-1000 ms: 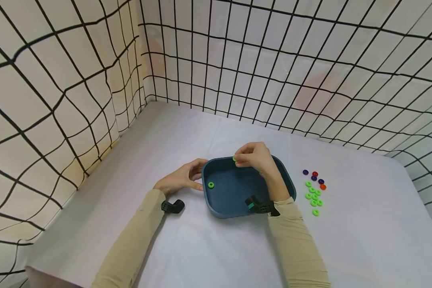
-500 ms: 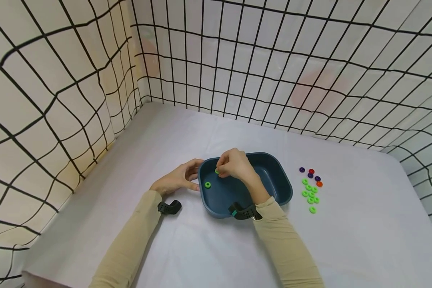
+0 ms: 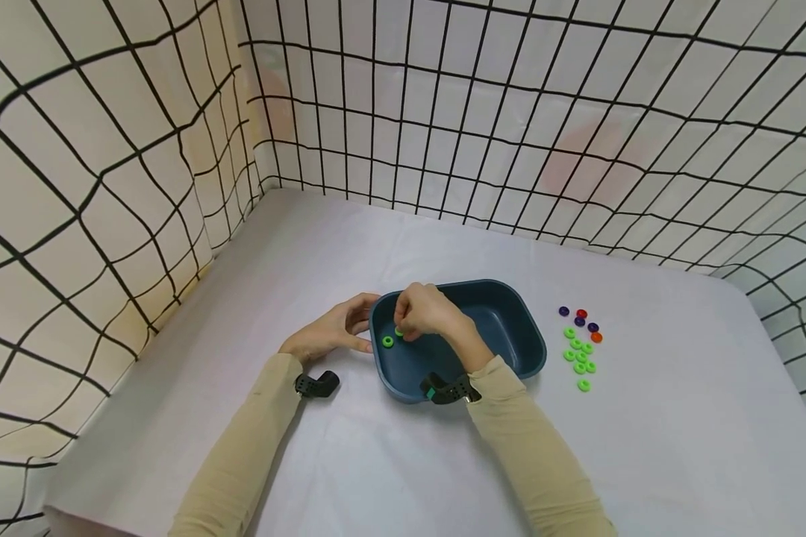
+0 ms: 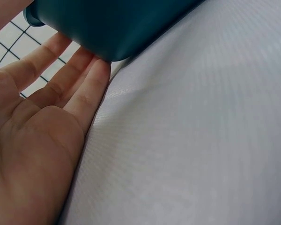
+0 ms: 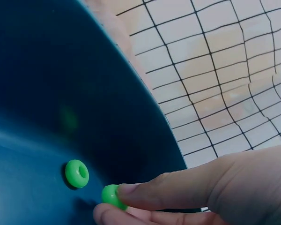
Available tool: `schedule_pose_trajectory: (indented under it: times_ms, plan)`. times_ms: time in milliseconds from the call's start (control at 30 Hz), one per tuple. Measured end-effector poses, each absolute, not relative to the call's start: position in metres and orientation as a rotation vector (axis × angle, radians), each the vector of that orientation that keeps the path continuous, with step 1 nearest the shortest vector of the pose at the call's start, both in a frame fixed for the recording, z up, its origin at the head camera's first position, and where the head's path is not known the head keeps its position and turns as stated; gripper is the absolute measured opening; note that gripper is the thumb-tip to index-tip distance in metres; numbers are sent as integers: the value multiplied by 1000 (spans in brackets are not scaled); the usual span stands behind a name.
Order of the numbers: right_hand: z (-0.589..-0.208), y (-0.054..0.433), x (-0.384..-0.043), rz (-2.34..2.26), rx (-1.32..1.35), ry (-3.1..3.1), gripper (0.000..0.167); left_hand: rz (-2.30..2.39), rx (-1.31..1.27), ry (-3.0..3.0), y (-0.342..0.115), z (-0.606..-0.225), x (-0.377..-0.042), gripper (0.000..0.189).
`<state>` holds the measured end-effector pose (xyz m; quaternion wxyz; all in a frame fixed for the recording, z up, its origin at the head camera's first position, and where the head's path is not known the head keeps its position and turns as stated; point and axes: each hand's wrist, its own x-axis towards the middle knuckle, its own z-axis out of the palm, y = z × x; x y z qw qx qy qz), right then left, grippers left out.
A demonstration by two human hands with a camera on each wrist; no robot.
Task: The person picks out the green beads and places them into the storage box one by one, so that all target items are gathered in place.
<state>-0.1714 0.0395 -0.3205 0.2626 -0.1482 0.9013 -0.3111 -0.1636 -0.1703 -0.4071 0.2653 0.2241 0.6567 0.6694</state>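
Observation:
A dark blue rectangular tub (image 3: 500, 328) stands on the white cloth. My right hand (image 3: 426, 309) reaches inside its left end and pinches a small green ring bead (image 5: 111, 196) between thumb and finger, close over the floor. Beside that bead a second green ring bead (image 5: 77, 174) lies flat on the tub floor, its hole showing. At the tub's left end, my left hand (image 3: 330, 330) touches the outside wall with extended fingers (image 4: 91, 86), as the left wrist view shows. Most of the right fingertips are hidden from the head camera.
To the right of the tub lie several loose green ring beads (image 3: 580, 357), with purple beads (image 3: 580, 321), a red bead (image 3: 581, 313) and an orange bead (image 3: 596, 337) just behind them. Black wire grid (image 3: 443, 112) walls rise at the back and sides.
My right hand has moved left and down into the tub, carrying the green bead from the back rim to beside the other one. The left hand has stayed at the tub's side.

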Motion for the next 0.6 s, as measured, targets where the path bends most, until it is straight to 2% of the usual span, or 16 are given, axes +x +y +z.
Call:
schedule_pose_trajectory:
  times_ms: [333, 600]
  plan:
    - [-321, 35, -178, -554, -467, 2451, 12, 1819, 576, 1764, -170, -406, -165, 88]
    - [-321, 31, -179, -393, -498, 2413, 10, 1814, 588, 1765, -171, -407, -164, 93]
